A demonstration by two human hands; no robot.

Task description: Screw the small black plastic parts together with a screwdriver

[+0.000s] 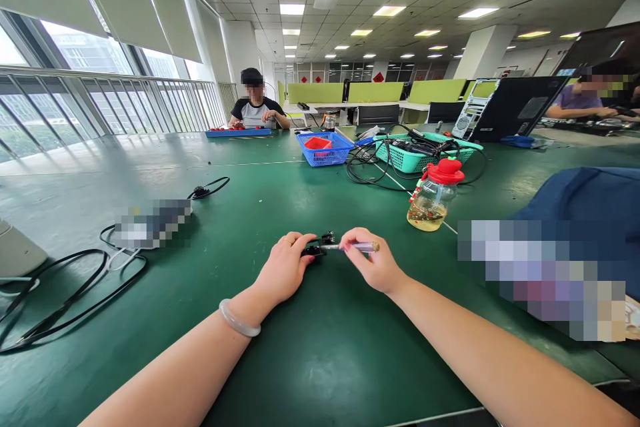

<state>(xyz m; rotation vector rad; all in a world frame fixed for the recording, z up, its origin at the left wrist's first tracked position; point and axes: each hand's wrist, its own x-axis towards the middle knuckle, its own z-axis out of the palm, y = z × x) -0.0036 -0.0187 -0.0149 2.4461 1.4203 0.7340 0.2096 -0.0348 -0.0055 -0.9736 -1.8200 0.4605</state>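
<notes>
Near the middle of the green table (pixel 320 360), my left hand (pixel 286 265) grips a small black part (pixel 316 250) and steadies it on the surface. What kind of part it is I cannot make out. My right hand (pixel 375 263) is closed around the pale handle of a screwdriver (pixel 361 247), which lies almost level. Its metal shaft points left, and the tip meets or nearly meets the black part. Just beyond the part sits another small black piece (pixel 328 237); whether the two are joined I cannot tell.
A bottle with a red lid (pixel 434 195) stands beyond my right hand. Farther back are a blue basket (pixel 325 152) and a teal basket (pixel 407 159) of black cables. Cords (pixel 75 300) lie left, a dark blue bag (pixel 585 203) right. A person (pixel 257 107) sits across the table.
</notes>
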